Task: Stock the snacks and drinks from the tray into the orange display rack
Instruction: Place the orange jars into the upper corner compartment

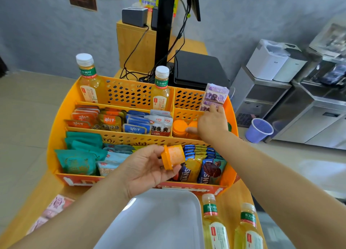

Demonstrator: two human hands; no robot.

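- Over a wooden tabletop (56, 187), a person's left hand (144, 171) holds a small orange-lidded jelly cup (173, 156) on its side, fingers and thumb curled round it, above the front row of the orange display rack (61, 117).
- At 2 o'clock from that cup, the right hand (210, 124) reaches into the rack's right middle compartment, fingers bent down onto the orange cups (179, 127) standing there; whether it grips one cannot be told.
- Just past the right hand, at 12 o'clock from it, purple snack packs (215, 96) stand upright in the back right compartment.
- Two tea bottles (88, 80) with white caps stand in the back left compartment, one at its left end, the other (160, 91) against the divider.
- Middle row, left of the cups: orange, gold, blue and white sachets (116, 121) stand packed on edge.
- Front row: teal packets (80, 155) at the left, blue chocolate wafer packs (207, 166) at the right.
- At 6 o'clock from the rack, a white tray (162, 220) lies on the tabletop, partly behind the left forearm.
- Two more tea bottles (215, 224) stand at 3 o'clock from the tray, close together.
- Pink-and-purple packs (54, 207) lie on the tabletop at 9 o'clock from the tray.
- Beyond the rack, at 12 o'clock, a black monitor stand (164, 27) rises among cables.
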